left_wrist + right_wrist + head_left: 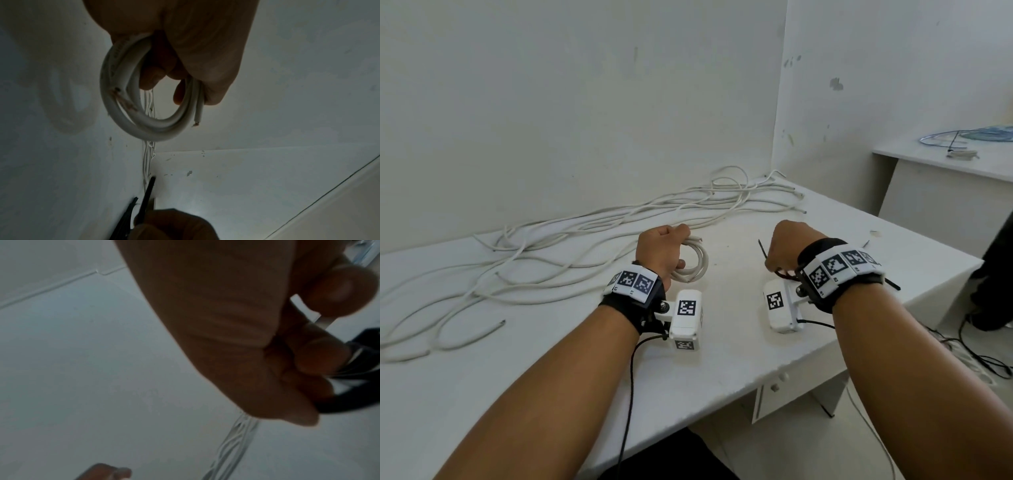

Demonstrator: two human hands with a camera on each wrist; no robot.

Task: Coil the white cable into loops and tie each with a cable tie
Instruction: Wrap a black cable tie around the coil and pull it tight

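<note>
My left hand [666, 251] grips a small coil of white cable [697, 260] just above the white table, fingers curled through the loops. In the left wrist view the coil [148, 126] hangs below my fist, both cut ends showing. My right hand [789, 248] is a fist around a bunch of black cable ties [763, 250], whose tips stick out to the left. The right wrist view shows the ties [349, 404] as a blurred black band under my curled fingers. The two hands are apart, about a hand's width.
Several long loose white cables [585, 240] lie tangled along the back and left of the table [722, 342], against the wall. The table's right edge drops to the floor, where black cords lie. A second desk [941, 164] with cables stands at the right.
</note>
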